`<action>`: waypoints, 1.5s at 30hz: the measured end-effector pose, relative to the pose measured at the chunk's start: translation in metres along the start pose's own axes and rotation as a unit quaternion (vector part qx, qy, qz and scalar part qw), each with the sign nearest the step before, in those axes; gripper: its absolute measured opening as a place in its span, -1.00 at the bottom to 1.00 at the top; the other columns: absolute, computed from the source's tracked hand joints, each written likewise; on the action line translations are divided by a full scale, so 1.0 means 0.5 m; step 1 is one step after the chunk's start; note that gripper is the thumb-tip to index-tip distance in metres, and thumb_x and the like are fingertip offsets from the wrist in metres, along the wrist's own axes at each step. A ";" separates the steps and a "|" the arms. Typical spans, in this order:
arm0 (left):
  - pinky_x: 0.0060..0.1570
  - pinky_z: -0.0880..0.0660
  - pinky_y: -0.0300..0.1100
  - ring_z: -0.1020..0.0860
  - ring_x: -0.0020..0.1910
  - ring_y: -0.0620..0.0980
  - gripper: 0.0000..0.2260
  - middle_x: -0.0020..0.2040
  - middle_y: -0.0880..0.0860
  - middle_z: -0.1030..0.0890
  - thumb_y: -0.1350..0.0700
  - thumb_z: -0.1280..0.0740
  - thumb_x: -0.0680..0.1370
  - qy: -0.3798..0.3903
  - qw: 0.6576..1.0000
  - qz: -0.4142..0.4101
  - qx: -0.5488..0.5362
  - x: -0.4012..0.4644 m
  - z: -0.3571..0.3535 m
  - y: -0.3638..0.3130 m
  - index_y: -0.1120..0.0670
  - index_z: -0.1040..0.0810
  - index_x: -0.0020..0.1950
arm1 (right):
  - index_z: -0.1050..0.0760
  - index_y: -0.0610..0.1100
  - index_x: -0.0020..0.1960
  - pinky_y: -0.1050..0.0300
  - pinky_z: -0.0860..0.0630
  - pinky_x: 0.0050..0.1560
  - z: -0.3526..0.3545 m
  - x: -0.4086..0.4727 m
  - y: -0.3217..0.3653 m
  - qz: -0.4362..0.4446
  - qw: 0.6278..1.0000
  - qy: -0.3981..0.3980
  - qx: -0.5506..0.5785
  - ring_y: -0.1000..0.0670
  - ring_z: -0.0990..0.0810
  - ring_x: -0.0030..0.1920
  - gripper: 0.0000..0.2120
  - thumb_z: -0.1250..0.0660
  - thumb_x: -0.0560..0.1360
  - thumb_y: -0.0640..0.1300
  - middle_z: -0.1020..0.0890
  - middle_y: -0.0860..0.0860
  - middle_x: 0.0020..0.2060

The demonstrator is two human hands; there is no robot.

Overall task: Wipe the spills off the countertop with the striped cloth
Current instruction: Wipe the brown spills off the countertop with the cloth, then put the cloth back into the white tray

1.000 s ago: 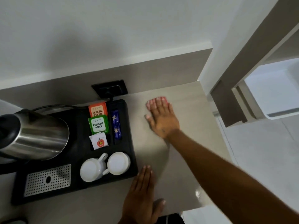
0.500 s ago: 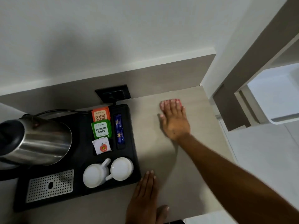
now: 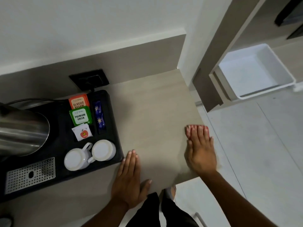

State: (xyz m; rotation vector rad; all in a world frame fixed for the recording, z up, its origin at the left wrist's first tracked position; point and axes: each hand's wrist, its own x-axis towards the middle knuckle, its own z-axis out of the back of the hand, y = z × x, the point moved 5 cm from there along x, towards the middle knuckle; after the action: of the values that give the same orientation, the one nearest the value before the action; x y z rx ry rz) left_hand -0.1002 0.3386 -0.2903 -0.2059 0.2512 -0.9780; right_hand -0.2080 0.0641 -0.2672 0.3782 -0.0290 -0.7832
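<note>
The beige countertop [image 3: 152, 112] runs from the black tray to a right edge. My right hand [image 3: 200, 153] lies flat, palm down, at the counter's front right corner. Only a pink-and-white striped edge of the cloth [image 3: 196, 129] shows past my fingertips; the hand covers the remainder. My left hand [image 3: 128, 179] rests flat on the counter at the front, fingers together, holding nothing, its fingertips next to the tray's corner. I cannot make out any spill on the surface.
A black tray [image 3: 113, 128] on the left holds a steel kettle [image 3: 21, 131], two upturned white cups [image 3: 89, 154], tea sachets [image 3: 80, 117] and a perforated drip grate [image 3: 31, 174]. A black wall socket [image 3: 89, 80] sits behind. A white bin [image 3: 255, 71] stands on the floor to the right.
My right hand has slid with the cloth from the back middle of the counter toward me and to the right edge. My left hand has stayed in place.
</note>
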 end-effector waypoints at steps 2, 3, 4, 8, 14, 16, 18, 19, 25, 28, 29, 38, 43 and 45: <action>0.60 -0.05 0.17 -0.01 0.68 0.21 -0.19 0.69 0.25 -0.07 -0.27 -0.17 0.62 0.002 1.000 -0.002 0.005 -0.003 0.000 -0.002 0.28 -0.10 0.65 | 0.00 -0.09 0.63 -0.14 0.16 0.59 -0.006 0.020 0.031 -0.014 1.000 0.000 -0.002 -0.14 0.18 0.62 -0.42 0.11 0.66 0.08 0.00 -0.13 0.62; 0.60 -0.07 0.18 -0.02 0.68 0.21 -0.18 0.69 0.26 -0.08 -0.27 -0.19 0.61 0.002 1.000 -0.002 0.008 -0.002 0.001 -0.003 0.28 -0.10 0.65 | 0.01 -0.08 0.63 -0.13 0.17 0.58 -0.014 0.012 0.056 -0.001 1.000 0.004 -0.003 -0.14 0.18 0.61 -0.43 0.10 0.67 0.09 0.02 -0.13 0.62; 0.59 -0.09 0.18 -0.04 0.68 0.21 -0.17 0.68 0.26 -0.09 -0.28 -0.20 0.60 0.007 1.000 0.003 0.012 -0.003 -0.001 0.000 0.28 -0.12 0.65 | 0.00 -0.08 0.63 -0.13 0.16 0.59 -0.030 -0.010 0.086 0.023 1.000 0.015 -0.002 -0.16 0.15 0.62 -0.43 0.06 0.67 0.07 0.01 -0.13 0.62; 0.57 -0.08 0.12 -0.16 0.64 0.23 -0.16 0.66 0.26 -0.16 -0.32 -0.16 0.60 0.023 0.999 0.009 0.031 -0.001 0.000 -0.001 0.29 -0.18 0.63 | -0.13 -0.07 0.61 -0.14 0.03 0.56 -0.078 -0.138 0.156 0.163 0.985 0.051 0.000 -0.22 -0.08 0.60 -0.36 -0.18 0.56 -0.06 -0.13 -0.11 0.60; 0.54 -0.14 0.13 -0.24 0.61 0.24 -0.16 0.64 0.26 -0.21 -0.33 -0.17 0.58 0.024 0.999 0.007 0.041 0.004 0.009 -0.002 0.30 -0.22 0.61 | -0.16 -0.04 0.60 -0.11 0.07 0.59 -0.013 -0.083 0.015 0.049 0.999 0.010 -0.009 -0.18 -0.03 0.60 -0.22 -0.34 0.44 -0.26 -0.15 -0.10 0.59; 0.54 -0.12 0.11 -0.25 0.61 0.24 -0.16 0.64 0.26 -0.23 -0.32 -0.18 0.58 0.024 0.999 0.008 0.042 0.003 0.012 -0.006 0.31 -0.24 0.61 | -0.02 0.02 0.63 -0.05 0.23 0.56 0.011 -0.032 -0.032 0.014 1.000 0.020 -0.003 -0.10 0.18 0.60 -0.26 -0.28 0.55 -0.17 0.00 -0.06 0.63; 0.55 -0.05 0.06 -0.28 0.59 0.25 -0.16 0.62 0.27 -0.25 -0.32 -0.17 0.58 0.033 0.998 0.011 0.050 0.000 0.015 -0.006 0.32 -0.26 0.59 | 0.00 0.07 0.63 0.01 0.30 0.53 0.023 0.002 -0.047 0.025 0.999 0.033 0.001 -0.07 0.24 0.60 -0.30 -0.26 0.60 -0.14 0.07 -0.01 0.62; 0.55 -0.02 0.03 -0.30 0.58 0.26 -0.17 0.61 0.27 -0.26 -0.33 -0.14 0.59 0.039 0.998 0.018 0.054 0.000 0.015 -0.005 0.33 -0.28 0.58 | -0.03 0.08 0.62 0.01 0.26 0.55 0.024 0.013 -0.046 0.040 0.999 0.034 -0.003 -0.07 0.20 0.60 -0.32 -0.26 0.61 -0.16 0.06 0.01 0.61; 0.51 0.06 -0.02 -0.41 0.50 0.31 -0.17 0.56 0.30 -0.33 -0.34 0.05 0.64 0.038 0.998 0.028 0.049 0.108 0.035 -0.090 0.37 -0.33 0.53 | -0.08 0.14 0.60 0.11 0.28 0.48 0.075 0.084 -0.063 0.054 0.998 0.005 0.035 0.03 0.18 0.59 -0.42 -0.19 0.67 -0.15 0.13 0.14 0.58; 0.57 0.08 0.05 -0.15 0.64 0.27 -0.17 0.64 0.29 -0.14 -0.33 0.07 0.63 0.007 1.000 -0.008 0.017 0.254 0.068 -0.179 0.32 -0.14 0.62 | -0.20 0.05 0.59 0.21 0.26 0.48 0.156 0.172 -0.100 0.050 0.996 -0.060 0.050 0.03 0.12 0.60 -0.29 -0.34 0.54 -0.35 -0.02 0.08 0.61; 0.59 0.09 0.08 -0.05 0.66 0.25 -0.16 0.66 0.29 -0.07 -0.34 0.09 0.62 0.002 1.000 -0.023 0.006 0.307 0.080 -0.208 0.31 -0.07 0.64 | -0.21 0.03 0.59 0.24 0.25 0.48 0.184 0.204 -0.113 0.056 0.995 -0.073 0.032 0.04 0.13 0.59 -0.24 -0.37 0.50 -0.38 -0.05 0.05 0.62; 0.63 0.25 0.03 0.20 0.68 0.14 -0.26 0.70 0.20 0.17 -0.24 0.03 0.71 -0.020 0.998 -0.064 0.021 0.767 0.104 -0.493 0.21 0.20 0.68 | -0.17 0.08 0.59 0.05 0.22 0.52 0.295 0.556 -0.317 -0.024 0.998 -0.032 0.056 0.02 0.08 0.62 -0.52 -0.12 0.69 -0.06 -0.03 0.13 0.63; 0.60 0.26 0.00 0.20 0.67 0.15 -0.28 0.70 0.19 0.18 -0.25 0.07 0.71 0.012 0.999 -0.027 0.026 0.882 0.037 -0.566 0.18 0.25 0.67 | -0.15 -0.01 0.60 0.12 0.22 0.51 0.237 0.636 -0.369 0.010 0.998 0.030 0.047 -0.03 0.01 0.62 -0.47 -0.16 0.66 0.01 -0.10 0.04 0.62; 0.59 0.27 -0.02 0.20 0.67 0.15 -0.30 0.70 0.19 0.17 -0.24 0.11 0.71 0.014 0.999 -0.023 0.033 0.897 0.015 -0.565 0.18 0.23 0.67 | -0.06 0.01 0.62 0.15 0.29 0.43 0.210 0.648 -0.386 -0.003 0.998 0.061 0.002 -0.01 0.09 0.62 -0.36 -0.18 0.63 0.17 -0.01 0.08 0.63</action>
State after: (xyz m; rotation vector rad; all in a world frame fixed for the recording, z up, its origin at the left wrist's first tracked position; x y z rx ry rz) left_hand -0.0815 -0.1901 -0.2557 -0.1380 0.2392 -1.0328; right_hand -0.1264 -0.3186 -0.2724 0.4288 0.0843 -0.7660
